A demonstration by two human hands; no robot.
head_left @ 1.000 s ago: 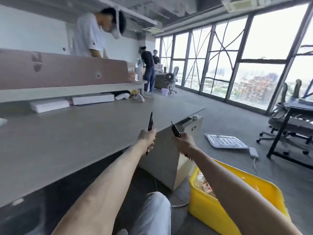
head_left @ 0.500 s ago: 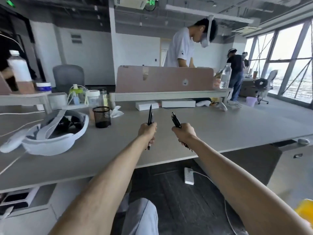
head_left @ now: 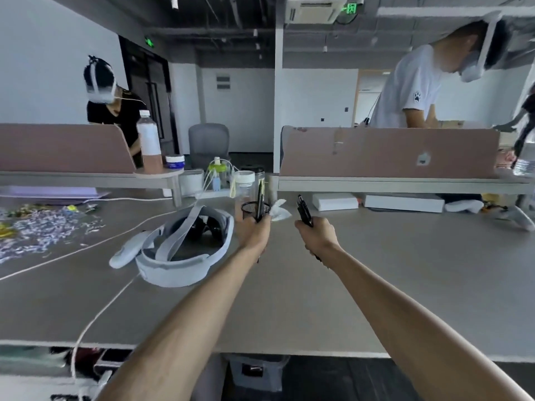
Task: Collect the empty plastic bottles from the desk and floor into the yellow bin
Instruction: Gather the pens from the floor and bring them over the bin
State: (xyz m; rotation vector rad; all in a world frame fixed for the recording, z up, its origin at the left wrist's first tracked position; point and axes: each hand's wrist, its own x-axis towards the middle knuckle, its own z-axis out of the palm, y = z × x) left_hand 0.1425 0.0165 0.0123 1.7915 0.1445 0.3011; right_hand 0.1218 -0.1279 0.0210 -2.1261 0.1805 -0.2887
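My left hand point(head_left: 253, 231) grips a black pen point(head_left: 259, 199) upright over the grey desk point(head_left: 376, 270). My right hand point(head_left: 317, 237) grips a bundle of black pens point(head_left: 303, 211), tips tilted up and left. Just behind my left hand stands a black mesh pen cup point(head_left: 251, 209). A tall plastic bottle point(head_left: 149, 141) with a white label and brownish liquid stands on the raised shelf at the left. A clear plastic bottle point(head_left: 525, 159) stands on the shelf at the far right edge. The yellow bin is out of view.
A white headset point(head_left: 185, 250) with a controller point(head_left: 126, 251) and a cable lies left of my hands. Shredded paper point(head_left: 43, 230) covers the far left. Small jars, a tissue point(head_left: 279, 211) and white boxes point(head_left: 404, 202) sit under the shelf. Two people stand behind the dividers.
My view has swung left, from the yellow bin and floor to the desk's left part. Both hands keep hold of the pens and now sit close to the mesh cup.
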